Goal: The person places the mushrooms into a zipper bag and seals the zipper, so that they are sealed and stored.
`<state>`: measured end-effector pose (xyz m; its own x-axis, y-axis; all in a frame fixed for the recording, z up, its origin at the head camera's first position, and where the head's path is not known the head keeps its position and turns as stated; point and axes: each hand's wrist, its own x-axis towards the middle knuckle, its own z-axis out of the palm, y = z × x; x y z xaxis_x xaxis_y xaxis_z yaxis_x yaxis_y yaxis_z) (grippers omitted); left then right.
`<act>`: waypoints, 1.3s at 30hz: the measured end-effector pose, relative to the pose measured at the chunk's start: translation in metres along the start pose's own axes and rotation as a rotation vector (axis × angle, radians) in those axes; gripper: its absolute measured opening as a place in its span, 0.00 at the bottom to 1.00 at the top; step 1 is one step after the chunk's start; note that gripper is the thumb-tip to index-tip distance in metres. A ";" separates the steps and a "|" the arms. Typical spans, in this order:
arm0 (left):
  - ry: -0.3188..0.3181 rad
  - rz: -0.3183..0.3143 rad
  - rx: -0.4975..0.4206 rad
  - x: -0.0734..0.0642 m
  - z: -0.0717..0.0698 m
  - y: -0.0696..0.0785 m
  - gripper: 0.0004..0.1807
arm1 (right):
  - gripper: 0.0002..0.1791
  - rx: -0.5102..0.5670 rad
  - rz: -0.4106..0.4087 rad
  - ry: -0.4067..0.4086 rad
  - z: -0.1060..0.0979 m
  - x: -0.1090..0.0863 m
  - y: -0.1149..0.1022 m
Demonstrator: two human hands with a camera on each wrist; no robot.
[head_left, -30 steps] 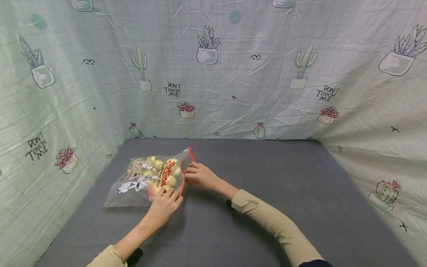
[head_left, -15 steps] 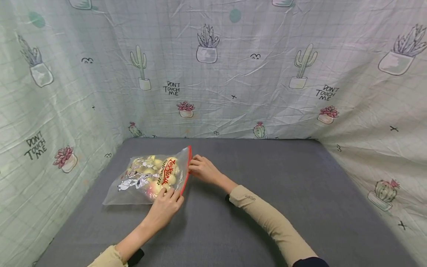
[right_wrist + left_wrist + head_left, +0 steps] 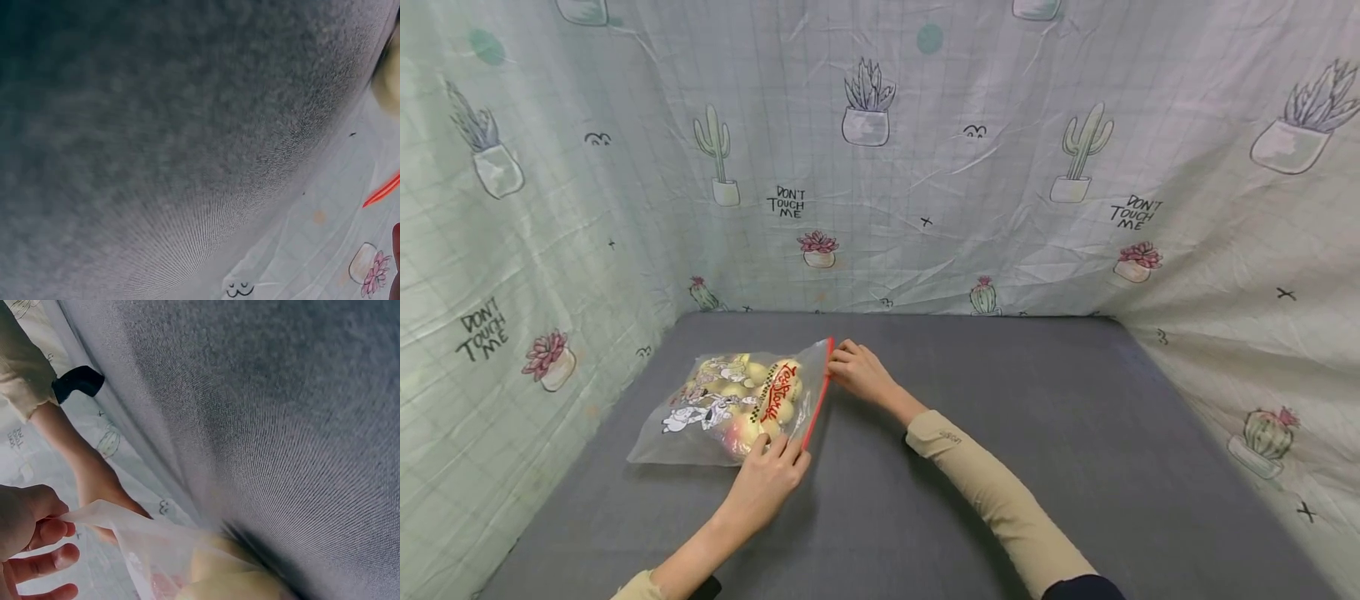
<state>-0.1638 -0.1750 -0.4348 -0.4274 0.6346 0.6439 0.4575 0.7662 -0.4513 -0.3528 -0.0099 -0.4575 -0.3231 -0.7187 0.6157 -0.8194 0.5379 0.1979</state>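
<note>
A clear zip bag (image 3: 655, 446) with red lettering and cartoon prints lies on the left part of the table. Several round yellow fruits (image 3: 785, 412), one blushed red, fill it. Its red zip strip (image 3: 817, 408) runs straight along the right side. My left hand (image 3: 767, 483) pinches the near end of that side; in the left wrist view, thumb and forefinger grip the plastic (image 3: 100, 515). Toward the strip's far end, my right hand (image 3: 862, 372) pinches the zip. The right wrist view catches only a fingertip (image 3: 395, 250) beside the red strip (image 3: 382, 190).
A dark grey cloth covers the table (image 3: 1000, 433). Behind it and at both sides hangs a pale curtain (image 3: 925, 167) printed with cacti and potted plants.
My right hand has slid along the red strip toward its far end. The bag's mouth, gaping a second ago, now lies pressed together in a straight line. My left hand stays at the near end.
</note>
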 end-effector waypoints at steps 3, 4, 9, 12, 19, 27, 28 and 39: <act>0.007 -0.011 -0.005 -0.002 -0.001 0.001 0.12 | 0.04 -0.007 0.018 -0.008 0.003 -0.001 0.000; 0.012 -0.015 -0.008 -0.002 -0.002 0.001 0.11 | 0.04 -0.004 0.023 -0.012 0.004 -0.001 0.000; 0.029 -0.023 -0.010 -0.005 -0.006 0.000 0.10 | 0.04 0.017 0.049 -0.011 0.008 0.000 0.001; 0.036 -0.027 -0.008 -0.006 -0.009 -0.002 0.10 | 0.04 0.026 0.060 -0.006 0.009 0.002 0.001; 0.040 -0.027 -0.004 -0.005 -0.013 -0.004 0.09 | 0.04 -0.008 0.076 -0.009 0.011 0.006 0.001; 0.028 -0.032 0.010 -0.005 -0.017 -0.007 0.10 | 0.03 -0.046 0.089 -0.037 0.014 0.010 0.005; 0.030 -0.031 0.012 -0.005 -0.017 -0.008 0.10 | 0.03 -0.048 0.094 -0.043 0.014 0.010 0.005; 0.043 -0.014 0.025 -0.009 -0.023 -0.013 0.09 | 0.04 -0.035 0.130 -0.028 0.013 0.010 0.010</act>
<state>-0.1482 -0.1934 -0.4209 -0.3994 0.6194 0.6758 0.4316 0.7774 -0.4575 -0.3701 -0.0174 -0.4597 -0.4391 -0.6538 0.6162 -0.7531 0.6419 0.1445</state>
